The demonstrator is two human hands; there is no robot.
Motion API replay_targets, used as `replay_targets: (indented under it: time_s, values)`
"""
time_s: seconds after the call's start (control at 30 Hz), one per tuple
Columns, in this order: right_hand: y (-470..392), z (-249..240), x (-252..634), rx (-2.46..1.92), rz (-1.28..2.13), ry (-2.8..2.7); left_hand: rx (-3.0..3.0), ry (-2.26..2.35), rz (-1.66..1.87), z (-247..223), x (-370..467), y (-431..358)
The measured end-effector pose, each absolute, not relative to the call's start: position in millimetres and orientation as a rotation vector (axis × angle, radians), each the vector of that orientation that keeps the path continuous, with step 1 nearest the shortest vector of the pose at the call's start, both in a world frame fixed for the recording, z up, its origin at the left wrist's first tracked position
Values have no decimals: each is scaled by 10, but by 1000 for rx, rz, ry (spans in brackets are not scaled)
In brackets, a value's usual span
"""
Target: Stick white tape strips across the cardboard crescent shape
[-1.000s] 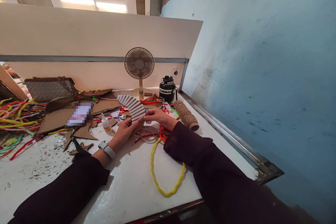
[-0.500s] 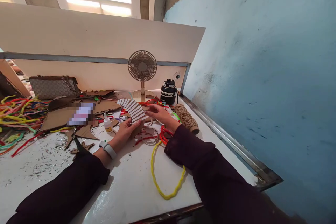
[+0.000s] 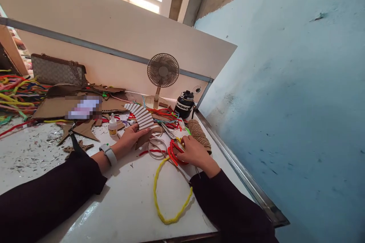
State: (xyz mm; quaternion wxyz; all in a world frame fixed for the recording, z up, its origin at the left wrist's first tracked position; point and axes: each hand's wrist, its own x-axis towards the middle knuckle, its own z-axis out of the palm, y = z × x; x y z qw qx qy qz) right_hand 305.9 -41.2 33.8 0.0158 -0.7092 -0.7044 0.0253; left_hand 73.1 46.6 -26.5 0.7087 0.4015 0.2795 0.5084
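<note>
My left hand, with a grey band on its wrist, is closed on a curved cardboard piece with white stripes. To the right, my right hand has its fingers bent down over red fuzzy wire loops, beside the yellow handle of a pair of scissors. What its fingertips grip is hidden. Between the hands lie thin metal rings. Nearer me, a yellow fuzzy wire curves in a wide loop. A small glue bottle stands left of the striped piece.
A desk fan and a black jug stand at the back, with a twine spool at right. Cardboard scraps, a blurred phone-like object, a handbag and a colourful fuzzy wire pile lie left.
My right hand has left the striped cardboard piece and moved right and toward me, down to the red loops and scissors. My left hand keeps its hold. The view has tilted.
</note>
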Motion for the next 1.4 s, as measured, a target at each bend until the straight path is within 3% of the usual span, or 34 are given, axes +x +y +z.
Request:
replay_targets:
  time_s: [0.63,0.93,1.23,1.4]
  values:
    - [-265,266,3231,-2220,526,-1912,982,719,1083,-291,719,456]
    - [-259,293,3300,-1734,1283,-1489,900,784,1095,-196,713,505]
    - [-571,503,2903,-1234,1567,-1252,856,819,1155,18,663,524]
    - [-777,471,2789,-1190,1703,-1263,850,837,1207,118,623,548]
